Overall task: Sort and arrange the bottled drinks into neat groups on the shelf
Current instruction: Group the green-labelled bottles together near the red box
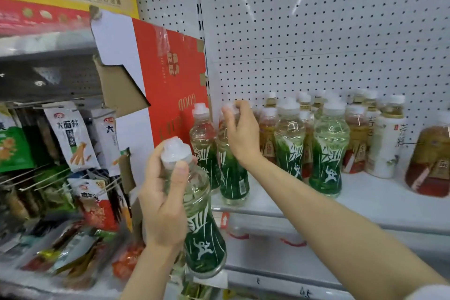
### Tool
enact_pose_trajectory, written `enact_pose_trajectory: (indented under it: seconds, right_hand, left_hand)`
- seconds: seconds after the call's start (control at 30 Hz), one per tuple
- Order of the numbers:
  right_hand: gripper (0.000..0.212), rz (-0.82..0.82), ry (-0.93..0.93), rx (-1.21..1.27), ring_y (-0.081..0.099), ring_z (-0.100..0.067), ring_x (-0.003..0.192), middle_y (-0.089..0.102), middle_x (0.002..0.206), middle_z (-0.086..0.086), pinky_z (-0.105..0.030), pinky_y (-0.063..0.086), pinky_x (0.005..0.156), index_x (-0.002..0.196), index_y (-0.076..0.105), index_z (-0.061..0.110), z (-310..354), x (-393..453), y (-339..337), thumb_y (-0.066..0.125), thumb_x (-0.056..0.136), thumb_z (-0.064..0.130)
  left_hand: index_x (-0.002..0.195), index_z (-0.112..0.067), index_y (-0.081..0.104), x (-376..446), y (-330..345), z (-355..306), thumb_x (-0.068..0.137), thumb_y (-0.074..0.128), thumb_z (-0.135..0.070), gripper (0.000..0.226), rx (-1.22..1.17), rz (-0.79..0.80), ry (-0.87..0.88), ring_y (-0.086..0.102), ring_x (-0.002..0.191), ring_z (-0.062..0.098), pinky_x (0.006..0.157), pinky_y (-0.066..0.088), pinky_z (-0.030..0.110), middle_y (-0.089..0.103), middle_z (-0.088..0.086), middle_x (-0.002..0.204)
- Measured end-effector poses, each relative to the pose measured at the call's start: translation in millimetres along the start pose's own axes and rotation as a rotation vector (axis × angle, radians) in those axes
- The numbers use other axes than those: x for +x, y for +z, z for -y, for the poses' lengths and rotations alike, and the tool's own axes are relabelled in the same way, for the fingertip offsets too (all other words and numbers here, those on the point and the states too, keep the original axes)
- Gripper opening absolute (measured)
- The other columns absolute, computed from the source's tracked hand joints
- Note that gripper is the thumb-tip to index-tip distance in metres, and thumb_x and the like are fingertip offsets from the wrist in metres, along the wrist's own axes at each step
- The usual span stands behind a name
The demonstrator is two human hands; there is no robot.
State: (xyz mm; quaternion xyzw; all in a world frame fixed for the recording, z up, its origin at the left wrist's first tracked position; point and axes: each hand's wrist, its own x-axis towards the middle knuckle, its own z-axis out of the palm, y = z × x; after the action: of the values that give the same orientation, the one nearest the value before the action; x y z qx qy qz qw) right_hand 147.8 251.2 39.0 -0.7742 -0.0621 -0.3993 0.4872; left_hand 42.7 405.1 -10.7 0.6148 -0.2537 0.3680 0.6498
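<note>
My left hand [165, 202] grips a green-labelled bottle [204, 234] by its neck, held in the air in front of the shelf and below its edge. My right hand [239, 129] is closed on the white cap of a second green-labelled bottle [233, 178], which stands on the white shelf [365, 200] near the front left. Another green bottle [203, 143] stands just left of it by the red divider. Two more green bottles [328, 151] stand to the right. Behind them are amber tea bottles [355, 139] and a white-labelled bottle [384, 143].
A red cardboard panel [170, 95] borders the shelf on the left. Hanging snack packets [70, 136] fill the bay at left. A large amber bottle [428, 163] stands at the far right. White pegboard [316, 31] backs the shelf.
</note>
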Motion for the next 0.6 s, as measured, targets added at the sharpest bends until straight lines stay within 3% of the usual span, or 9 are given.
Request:
enact_pose_trajectory:
  seconds: [0.07, 0.17, 0.27, 0.33, 0.5, 0.6]
  right_hand:
    - [0.052, -0.018, 0.009, -0.011, 0.06, -0.023, 0.097, 0.062, 0.117, -0.011, -0.038, 0.049, 0.084, 0.132, 0.046, 0.006, -0.4, 2.4, 8.2, 0.043, 0.1, 0.047]
    - [0.048, -0.008, -0.013, -0.051, 0.057, -0.017, 0.091, 0.06, 0.114, -0.007, -0.032, 0.045, 0.078, 0.128, 0.048, 0.006, -1.0, 1.4, 15.4, 0.043, 0.1, 0.045]
    - [0.047, -0.017, -0.016, -0.055, 0.056, -0.018, 0.094, 0.06, 0.116, -0.008, -0.031, 0.041, 0.078, 0.127, 0.048, 0.006, -7.9, 4.5, 14.4, 0.043, 0.101, 0.044]
    - [0.05, -0.008, 0.001, -0.059, 0.057, -0.022, 0.104, 0.058, 0.125, -0.01, -0.032, 0.042, 0.083, 0.132, 0.045, 0.006, -12.6, 10.0, 10.6, 0.041, 0.101, 0.045]
    - [0.047, 0.071, -0.066, -0.065, 0.053, -0.017, 0.099, 0.057, 0.118, -0.008, -0.034, 0.045, 0.084, 0.131, 0.044, 0.006, -16.2, 10.1, 6.0, 0.044, 0.101, 0.043]
    - [0.045, 0.137, -0.076, -0.012, 0.052, -0.012, 0.103, 0.056, 0.121, -0.003, -0.033, 0.046, 0.089, 0.132, 0.044, 0.012, -19.3, 7.4, -3.9, 0.051, 0.098, 0.041]
  left_hand:
    - [0.132, -0.003, 0.054, 1.7, 0.2, 4.9, 0.094, 0.05, -0.039, 0.052, 0.008, 0.0, -0.014, 0.067, 0.101, 0.027, 0.084, 0.054, 0.035, 0.069, 0.011, 0.112]
    - [0.131, -0.003, 0.055, 6.6, 2.2, 8.6, 0.093, 0.05, -0.04, 0.053, 0.021, -0.026, -0.014, 0.067, 0.101, 0.025, 0.083, 0.055, 0.028, 0.07, 0.01, 0.112]
    - [0.131, -0.003, 0.055, 12.0, 5.5, 6.9, 0.094, 0.051, -0.04, 0.052, 0.007, -0.027, -0.013, 0.065, 0.101, 0.035, 0.088, 0.054, 0.053, 0.068, 0.017, 0.112]
    - [0.131, -0.002, 0.055, 17.5, 7.6, 5.7, 0.094, 0.051, -0.04, 0.053, 0.007, -0.034, -0.003, 0.065, 0.101, 0.037, 0.088, 0.052, 0.059, 0.068, 0.018, 0.111]
    - [0.133, -0.004, 0.054, 25.4, 18.9, 6.8, 0.095, 0.05, -0.038, 0.051, 0.0, -0.059, 0.004, 0.064, 0.103, 0.033, 0.088, 0.054, 0.039, 0.067, 0.017, 0.114]
    - [0.132, -0.006, 0.055, 27.4, 27.5, 8.7, 0.095, 0.051, -0.039, 0.049, -0.017, -0.057, -0.002, 0.064, 0.104, 0.032, 0.09, 0.053, 0.041, 0.066, 0.017, 0.115]
